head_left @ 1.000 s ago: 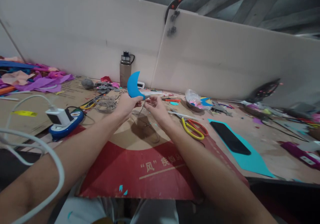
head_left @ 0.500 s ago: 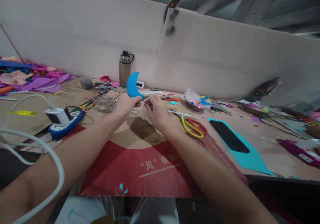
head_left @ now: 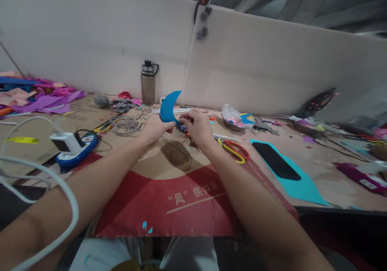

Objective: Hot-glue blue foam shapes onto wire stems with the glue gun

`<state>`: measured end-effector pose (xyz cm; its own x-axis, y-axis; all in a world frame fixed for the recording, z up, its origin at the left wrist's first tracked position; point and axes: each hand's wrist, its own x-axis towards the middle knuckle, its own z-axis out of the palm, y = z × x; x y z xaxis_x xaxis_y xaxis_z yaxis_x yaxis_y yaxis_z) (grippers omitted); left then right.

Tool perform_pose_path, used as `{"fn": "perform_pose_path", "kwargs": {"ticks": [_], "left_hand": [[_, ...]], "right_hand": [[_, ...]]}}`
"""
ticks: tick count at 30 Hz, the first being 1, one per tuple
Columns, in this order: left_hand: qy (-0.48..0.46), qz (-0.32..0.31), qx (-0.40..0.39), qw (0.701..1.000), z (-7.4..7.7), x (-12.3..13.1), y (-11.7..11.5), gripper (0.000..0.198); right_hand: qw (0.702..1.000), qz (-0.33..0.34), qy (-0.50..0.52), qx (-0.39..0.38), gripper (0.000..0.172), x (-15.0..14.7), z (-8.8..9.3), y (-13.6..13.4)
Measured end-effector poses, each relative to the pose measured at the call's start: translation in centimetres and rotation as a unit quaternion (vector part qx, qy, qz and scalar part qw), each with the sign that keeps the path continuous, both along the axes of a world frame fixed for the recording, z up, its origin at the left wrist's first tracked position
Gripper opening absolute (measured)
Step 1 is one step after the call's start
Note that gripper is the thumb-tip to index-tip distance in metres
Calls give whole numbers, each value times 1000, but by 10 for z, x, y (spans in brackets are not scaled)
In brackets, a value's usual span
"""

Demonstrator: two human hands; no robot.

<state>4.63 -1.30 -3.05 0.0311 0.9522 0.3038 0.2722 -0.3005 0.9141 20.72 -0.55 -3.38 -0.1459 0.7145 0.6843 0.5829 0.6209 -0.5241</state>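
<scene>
My left hand (head_left: pixel 155 127) pinches the lower end of a blue crescent-shaped foam piece (head_left: pixel 168 106), which stands upright above the cardboard. Right beside it my right hand (head_left: pixel 198 127) has its fingers curled together at the crescent's base, closed on something small that I cannot make out. Both hands hover over the brown and red cardboard sheet (head_left: pixel 169 198), near a thin wire loop (head_left: pixel 181 162) lying on it.
Yellow and orange scissors (head_left: pixel 234 150) lie right of my right hand. A black phone (head_left: pixel 275 165) rests on a turquoise sheet (head_left: pixel 305 188). A water bottle (head_left: pixel 147 82) stands by the white partition. Also here: a twine coil (head_left: pixel 125 124), a charger on a blue power strip (head_left: pixel 72 148), purple scraps (head_left: pixel 45 100).
The crescent has shifted slightly right and turned, and my right hand has closed in against its base. My head has moved a little.
</scene>
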Motion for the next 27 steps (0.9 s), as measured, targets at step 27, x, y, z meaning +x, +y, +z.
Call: {"fn": "perform_pose_path", "kwargs": {"ticks": [27], "left_hand": [[-368, -158, -241, 884, 5, 5, 2, 10]], "right_hand": [[872, 222, 352, -257, 29, -3, -12, -7]]}}
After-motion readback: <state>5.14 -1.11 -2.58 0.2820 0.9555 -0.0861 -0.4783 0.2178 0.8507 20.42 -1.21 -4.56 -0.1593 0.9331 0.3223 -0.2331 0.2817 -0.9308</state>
